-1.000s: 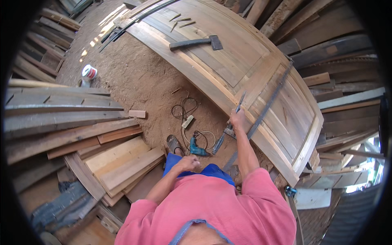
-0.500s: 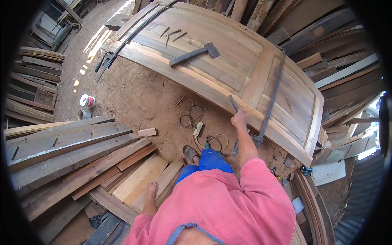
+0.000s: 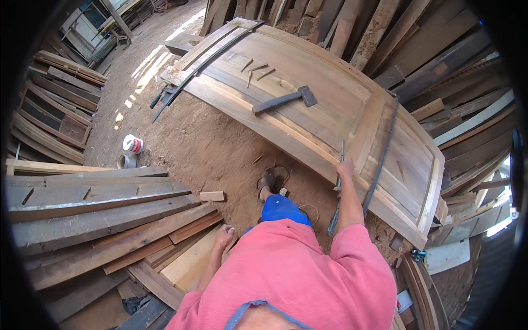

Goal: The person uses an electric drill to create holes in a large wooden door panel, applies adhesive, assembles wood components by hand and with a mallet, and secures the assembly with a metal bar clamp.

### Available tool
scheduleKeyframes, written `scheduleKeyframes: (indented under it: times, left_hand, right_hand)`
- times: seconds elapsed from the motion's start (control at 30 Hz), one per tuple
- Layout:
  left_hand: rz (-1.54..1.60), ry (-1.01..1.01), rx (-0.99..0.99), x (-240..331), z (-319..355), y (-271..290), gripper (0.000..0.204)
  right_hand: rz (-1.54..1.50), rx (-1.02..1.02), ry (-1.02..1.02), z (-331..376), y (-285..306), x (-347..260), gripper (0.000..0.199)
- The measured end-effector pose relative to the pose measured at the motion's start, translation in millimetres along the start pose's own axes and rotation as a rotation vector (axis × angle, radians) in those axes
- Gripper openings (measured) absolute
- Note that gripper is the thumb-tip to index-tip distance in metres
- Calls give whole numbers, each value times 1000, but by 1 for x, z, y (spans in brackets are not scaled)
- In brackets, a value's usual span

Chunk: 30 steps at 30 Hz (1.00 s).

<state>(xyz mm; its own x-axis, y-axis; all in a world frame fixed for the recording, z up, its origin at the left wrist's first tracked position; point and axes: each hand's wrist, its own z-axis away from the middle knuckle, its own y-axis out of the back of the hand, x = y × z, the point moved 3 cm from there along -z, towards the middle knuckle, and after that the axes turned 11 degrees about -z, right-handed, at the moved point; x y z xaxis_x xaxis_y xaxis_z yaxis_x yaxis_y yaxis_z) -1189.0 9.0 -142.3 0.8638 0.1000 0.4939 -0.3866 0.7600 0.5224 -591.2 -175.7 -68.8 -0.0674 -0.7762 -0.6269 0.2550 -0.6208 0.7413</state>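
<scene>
A large wooden panelled door [image 3: 316, 124] lies flat ahead of me, two dark bar clamps across it: a left clamp [image 3: 217, 52] and a right clamp [image 3: 383, 148]. At the near edge, beside the right clamp, my right hand [image 3: 345, 168] is closed around a slim dark metal tool [image 3: 343, 149]; its exact kind is unclear. My left hand [image 3: 224, 236] hangs low at my side above stacked boards, fingers curled, nothing visible in it. A hammer [image 3: 286, 100] rests on the door, with several thin wooden pegs [image 3: 251, 76] beyond it and another sliver [image 3: 400, 170] further right.
Stacked timber [image 3: 110, 212] fills the near left, and more boards [image 3: 456, 91] lean along the right. On the dirt floor [image 3: 209, 146] are a white tub [image 3: 132, 144], a round can [image 3: 126, 161], a small wood block [image 3: 212, 196] and a cable [image 3: 280, 175].
I have stepped ahead and toward the left, so the door sits lower and further right in view. My right hand remains closed on the tool, which now points more upright in view.
</scene>
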Motion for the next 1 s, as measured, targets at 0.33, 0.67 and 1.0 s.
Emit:
scheduleKeyframes:
  times: [0.33,0.67,1.0]
  left_hand:
    - [-268,-525,64,301,-155,84,41]
    - [-431,-1073,-178,483,-216,24,39]
    - [-691,-1717,-155,646,-246,-77,54]
  right_hand:
    - [34,-125,-81,-58,-66,-33,37]
    - [77,319,-309,-66,44,31,32]
    - [109,589,-473,-23,17,98,30]
